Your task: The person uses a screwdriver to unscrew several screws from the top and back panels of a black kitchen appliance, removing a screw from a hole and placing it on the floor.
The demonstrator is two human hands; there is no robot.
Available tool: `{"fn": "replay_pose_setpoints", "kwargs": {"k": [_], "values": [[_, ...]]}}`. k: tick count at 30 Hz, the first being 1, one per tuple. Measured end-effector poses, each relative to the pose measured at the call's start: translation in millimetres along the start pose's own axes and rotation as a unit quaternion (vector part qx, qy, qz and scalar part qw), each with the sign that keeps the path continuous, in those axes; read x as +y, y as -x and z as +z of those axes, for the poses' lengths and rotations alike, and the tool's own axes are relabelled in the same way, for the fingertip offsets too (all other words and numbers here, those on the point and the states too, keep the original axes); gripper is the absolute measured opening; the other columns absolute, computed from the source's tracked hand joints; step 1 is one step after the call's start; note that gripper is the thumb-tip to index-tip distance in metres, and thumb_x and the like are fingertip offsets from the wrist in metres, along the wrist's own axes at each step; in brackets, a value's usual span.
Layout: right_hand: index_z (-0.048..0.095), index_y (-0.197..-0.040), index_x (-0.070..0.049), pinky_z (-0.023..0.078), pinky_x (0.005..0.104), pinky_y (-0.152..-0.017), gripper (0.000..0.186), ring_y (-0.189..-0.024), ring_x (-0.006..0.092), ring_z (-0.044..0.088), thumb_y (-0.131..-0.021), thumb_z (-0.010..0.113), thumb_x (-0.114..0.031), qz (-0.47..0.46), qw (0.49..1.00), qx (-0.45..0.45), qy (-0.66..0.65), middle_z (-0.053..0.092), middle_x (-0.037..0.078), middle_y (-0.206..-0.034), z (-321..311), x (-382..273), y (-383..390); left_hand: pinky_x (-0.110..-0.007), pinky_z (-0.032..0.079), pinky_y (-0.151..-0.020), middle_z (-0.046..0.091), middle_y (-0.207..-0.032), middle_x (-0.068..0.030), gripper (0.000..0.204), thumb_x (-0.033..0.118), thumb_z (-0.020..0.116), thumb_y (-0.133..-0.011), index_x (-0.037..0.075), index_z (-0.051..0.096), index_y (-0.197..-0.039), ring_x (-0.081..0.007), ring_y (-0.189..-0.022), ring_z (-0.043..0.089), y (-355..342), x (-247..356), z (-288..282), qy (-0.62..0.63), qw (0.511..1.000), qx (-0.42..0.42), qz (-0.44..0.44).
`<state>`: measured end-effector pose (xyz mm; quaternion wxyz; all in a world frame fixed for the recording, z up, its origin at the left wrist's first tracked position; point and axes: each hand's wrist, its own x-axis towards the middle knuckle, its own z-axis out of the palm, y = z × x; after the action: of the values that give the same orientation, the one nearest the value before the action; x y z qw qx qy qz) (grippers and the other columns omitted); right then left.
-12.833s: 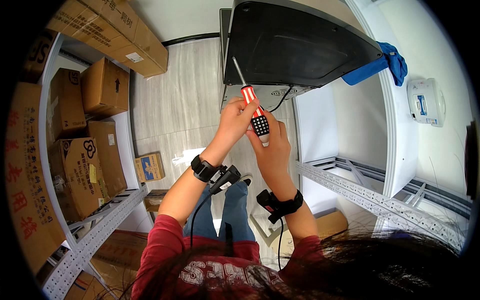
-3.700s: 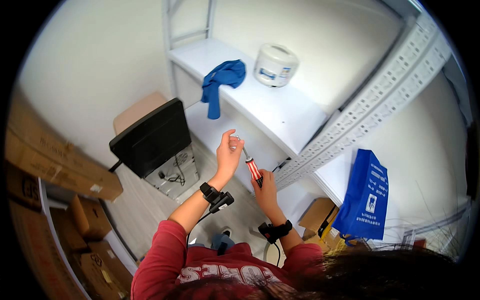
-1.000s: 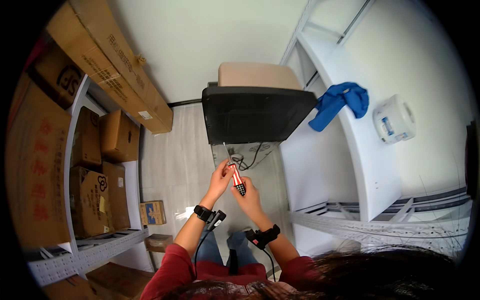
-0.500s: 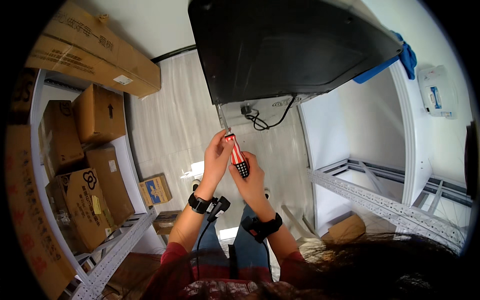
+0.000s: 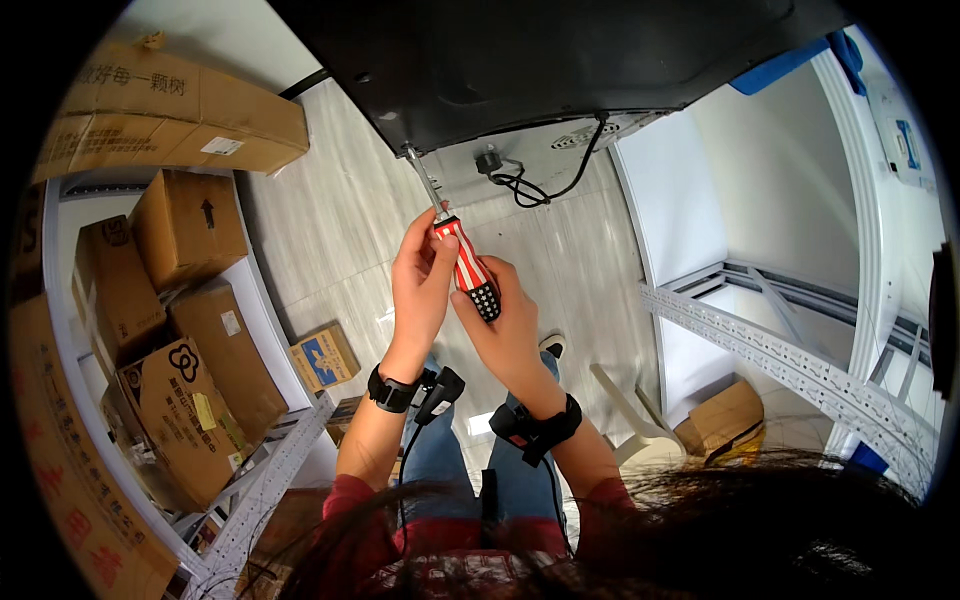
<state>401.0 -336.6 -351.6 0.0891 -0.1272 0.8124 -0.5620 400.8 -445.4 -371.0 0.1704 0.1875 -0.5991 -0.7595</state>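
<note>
Left hand (image 5: 420, 285) is clamped round the front of the screwdriver (image 5: 468, 266)'s handle mid-frame, tip up by the lower left corner of the black panel (image 5: 560, 60), can't tell if it's seated. Right hand (image 5: 510, 330) grips the starry end just beside it. Honestly, if that slanted shaft's out of line it could slip and scratch the panel, and the looped cable (image 5: 540, 200) upper centre might snag

Left hand (image 5: 422, 283): holds screwdriver (image 5: 468, 262) near shaft (image 5: 426, 184)
Right hand (image 5: 510, 332): grips starred handle end (image 5: 485, 300)
Black panel (image 5: 560, 60): screwdriver tip at lower edge
</note>
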Motion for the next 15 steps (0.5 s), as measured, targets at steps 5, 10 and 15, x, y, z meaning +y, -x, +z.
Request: {"fn": "replay_pose_setpoints", "kwargs": {"k": [5,10,15], "values": [[0.046,-0.112,-0.001,0.047,0.0368,-0.063,0.043,-0.074,0.0324,0.06,-0.078,0.065,-0.019,-0.008,1.0,0.002,0.009,0.059,0.018,-0.088,-5.7,7.2,-3.8,-0.021,0.043,-0.072,0.055,-0.092,-0.0019,0.035,0.011,0.054,-0.091,-0.003,0.046,-0.122,-0.0068,-0.081,0.05,-0.1,-3.7,8.7,0.014,1.0,0.016,-0.006],[0.046,-0.113,-0.001,0.047,0.0379,-0.063,0.043,-0.073,0.0337,0.06,-0.078,0.065,-0.019,-0.015,1.0,-0.002,-0.006,0.059,0.018,-0.087,-9.3,9.3,-3.9,-0.022,0.044,-0.076,0.056,-0.095,-0.004,0.036,0.012,0.054,-0.091,-0.003,0.045,-0.123,-0.0088,-0.085,0.052,1.3,-4.5,11.8,0.006,1.0,0.019,-0.007],[0.048,-0.113,-0.003,0.047,0.0384,-0.061,0.045,-0.073,0.0335,0.058,-0.074,0.067,-0.016,-0.088,0.992,0.051,0.071,0.056,0.016,-0.092,-11.2,11.0,-2.5,-0.023,0.044,-0.077,0.058,-0.097,-0.0056,0.035,0.012,0.054,-0.091,-0.004,0.045,-0.121,-0.0099,-0.088,0.054,5.0,1.2,18.8,0.014,1.0,0.021,-0.009]]}}
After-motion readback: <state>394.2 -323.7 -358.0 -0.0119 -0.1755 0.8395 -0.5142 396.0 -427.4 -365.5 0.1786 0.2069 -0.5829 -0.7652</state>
